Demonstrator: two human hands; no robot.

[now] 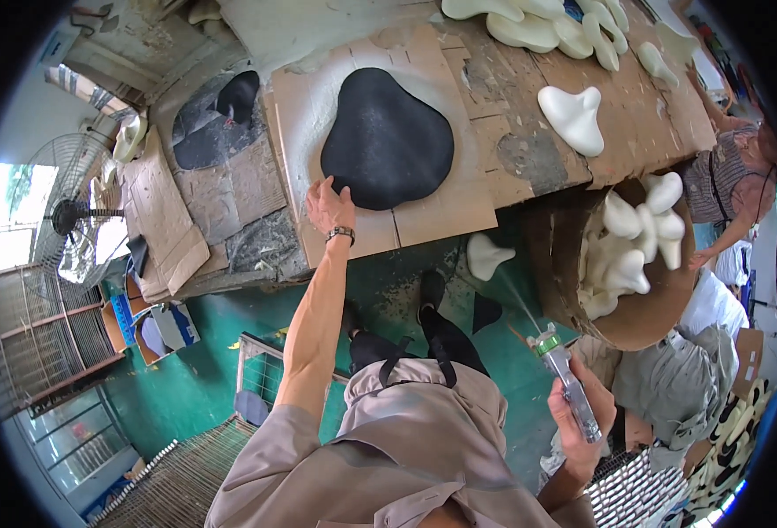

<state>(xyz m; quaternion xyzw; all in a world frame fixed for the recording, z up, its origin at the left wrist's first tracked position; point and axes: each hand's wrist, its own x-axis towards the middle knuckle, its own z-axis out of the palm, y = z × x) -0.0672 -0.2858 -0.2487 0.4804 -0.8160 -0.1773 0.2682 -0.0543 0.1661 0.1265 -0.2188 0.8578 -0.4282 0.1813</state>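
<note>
A black, rounded-triangular saddle cover [387, 141] lies flat on a cardboard sheet [424, 218] on the workbench. At its lower left edge my left hand [329, 207] rests with fingertips touching the rim, fingers stretched and slightly apart. Low on the right, away from the bench, my right hand [582, 409] is wrapped round a spray gun [566, 383] with a green ring near its head. A thin streak of mist leaves the gun toward the bench's front edge. Part of the gun's grip is hidden by my fingers.
White foam saddle pads [573, 119] lie on the bench, with several more piled at its far right. A large round cardboard bin [564, 264] of pads stands at right, near a person [732, 180]. One pad [487, 257] is below the bench edge. A fan [67, 216] stands left.
</note>
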